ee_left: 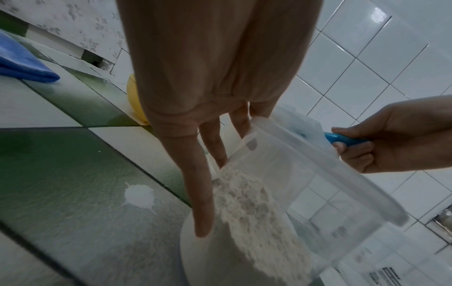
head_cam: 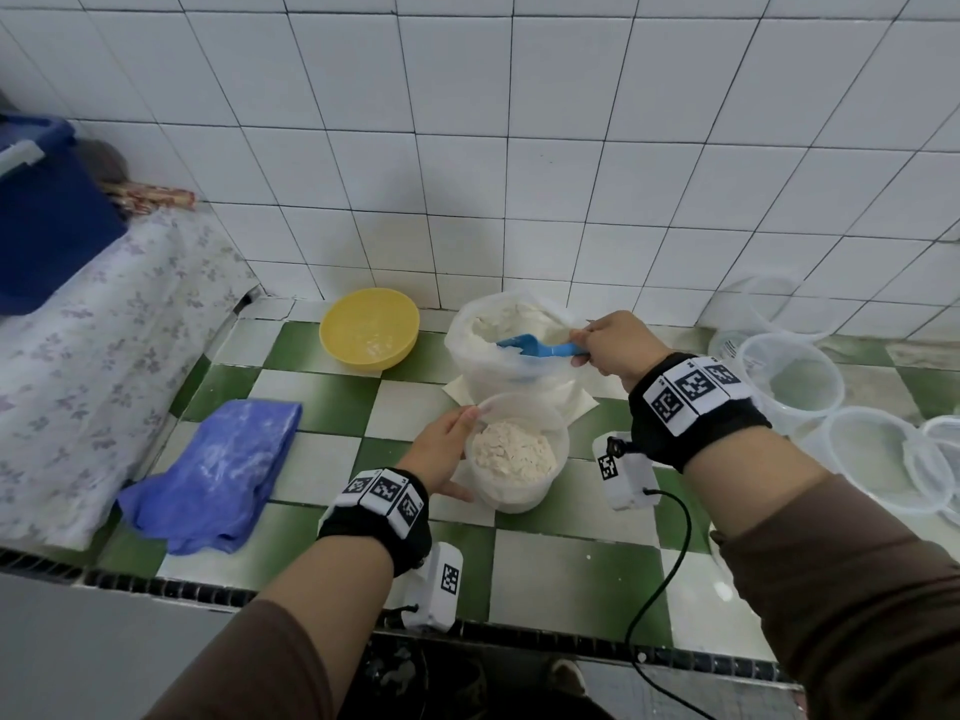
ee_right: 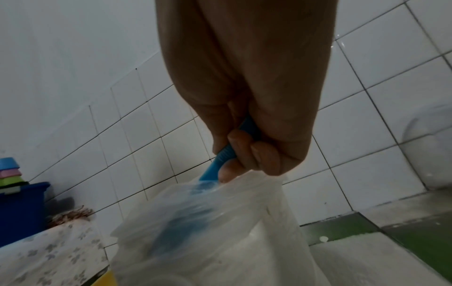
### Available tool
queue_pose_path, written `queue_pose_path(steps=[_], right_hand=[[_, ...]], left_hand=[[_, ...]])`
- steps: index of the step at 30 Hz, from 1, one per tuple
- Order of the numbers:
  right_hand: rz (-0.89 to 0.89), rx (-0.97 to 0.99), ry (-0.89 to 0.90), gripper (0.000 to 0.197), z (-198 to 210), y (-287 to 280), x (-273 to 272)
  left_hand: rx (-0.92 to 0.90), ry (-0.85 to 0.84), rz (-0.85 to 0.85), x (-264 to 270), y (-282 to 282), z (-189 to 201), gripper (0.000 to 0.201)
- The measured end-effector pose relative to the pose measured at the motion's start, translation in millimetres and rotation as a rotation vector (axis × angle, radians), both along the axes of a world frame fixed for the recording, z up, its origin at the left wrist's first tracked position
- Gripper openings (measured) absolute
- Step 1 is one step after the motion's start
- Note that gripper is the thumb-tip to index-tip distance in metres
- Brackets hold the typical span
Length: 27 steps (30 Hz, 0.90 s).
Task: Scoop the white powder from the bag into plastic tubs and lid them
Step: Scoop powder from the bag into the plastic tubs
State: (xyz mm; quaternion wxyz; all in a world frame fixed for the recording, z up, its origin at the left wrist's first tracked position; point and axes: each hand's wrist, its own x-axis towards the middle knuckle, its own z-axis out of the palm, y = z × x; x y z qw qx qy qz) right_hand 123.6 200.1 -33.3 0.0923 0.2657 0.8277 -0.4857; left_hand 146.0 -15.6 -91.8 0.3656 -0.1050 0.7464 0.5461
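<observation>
On the checkered counter (head_cam: 322, 402), everything is placed relative to the bag (head_cam: 470, 350) of white powder (head_cam: 511, 317), which stands open against the tiled wall (head_cam: 519, 148). Left of bag, well apart: a floral cloth (head_cam: 78, 356) draped over a surface, with a blue bin (head_cam: 47, 231) on it. Front-left of bag: a folded blue rag (head_cam: 218, 475), dusted white. Right of bag: a cluster of empty clear tubs (head_cam: 789, 381), some nested or overlapping. Just left of bag: a yellow bowl (head_cam: 370, 327) with a little white residue inside.

Directly in front of bag, touching or nearly touching its base: the tub (head_cam: 519, 491) being filled, upright, roughly half full of clumpy powder, no lid on. Left hand (head_cam: 441, 454) steadies it: fingers straight along the left wall, a fingertip at the rim, thumb on the near side. Left wrist view confirms fingers (ee_left: 200, 193) flat against the wall, not wrapped round it.

Right hand (head_cam: 613, 345) is at the bag's right rim, fist closed round the handle of a blue scoop (head_cam: 535, 348). Scoop blade is inside the bag mouth, over the powder. Right wrist view shows fingers (ee_right: 244, 147) curled tight on the handle, blade blurred behind the bag plastic.

Small white splat (ee_left: 139, 195) on a green tile left of the tub.
</observation>
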Motion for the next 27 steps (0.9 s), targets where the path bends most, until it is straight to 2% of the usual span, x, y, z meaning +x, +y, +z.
queue_pose_path(steps=[4, 7, 11, 19, 27], right_hand=[[-0.047, -0.076, -0.035, 0.026, -4.7, 1.4, 2.9], [-0.134, -0.138, -0.026, 0.02, -4.8, -0.4, 4.6], [-0.211, -0.178, 0.0, 0.032, -5.4, -2.3, 6.4], [-0.284, -0.235, 0.048, 0.033, -4.1, 0.5, 14.9], [-0.317, -0.346, 0.117, 0.019, 12.6, 11.0, 34.3]], left_hand=[[-0.001, -0.007, -0.004, -0.3, -0.3, 0.2, 0.048], [0.004, -0.012, 0.005, -1.2, 0.2, 0.3, 0.05], [0.01, -0.009, 0.008, 0.0, -0.2, -0.7, 0.051], [0.023, -0.003, 0.039, 4.7, 1.2, 1.8, 0.046], [0.041, 0.0, 0.069, 9.1, 3.4, 6.5, 0.046]])
